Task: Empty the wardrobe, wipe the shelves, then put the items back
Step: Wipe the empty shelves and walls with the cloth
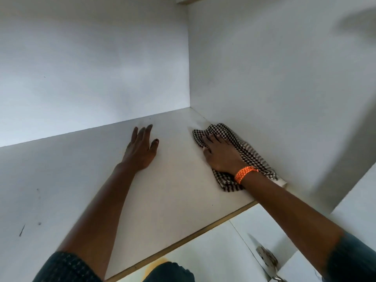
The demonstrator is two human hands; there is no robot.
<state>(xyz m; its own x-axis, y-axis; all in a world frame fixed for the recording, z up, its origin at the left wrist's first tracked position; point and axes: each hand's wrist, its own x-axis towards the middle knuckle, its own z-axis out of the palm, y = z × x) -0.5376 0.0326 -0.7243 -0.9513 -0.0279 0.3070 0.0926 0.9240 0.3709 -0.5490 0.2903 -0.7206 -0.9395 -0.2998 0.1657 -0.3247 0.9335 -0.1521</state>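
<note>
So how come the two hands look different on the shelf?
The left hand lies flat and bare on the shelf; the right hand presses on a checked cloth near the side wall. The right wrist wears an orange band; the left wrist has none. Both reach into the wardrobe, palms down.

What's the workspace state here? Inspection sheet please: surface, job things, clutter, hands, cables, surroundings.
Surface: white wardrobe shelf, a few dark specks and scuffs at its left.
Job's things: checked black-and-white cloth lies on the shelf by the right wall.
Clutter: nothing seen.
Hands: left hand flat on the shelf, fingers straight; right hand presses on the cloth, orange wristband on its wrist.
Cables: nothing seen.
Surroundings: white back wall, white right side wall, metal door hinge below the shelf edge.
</note>
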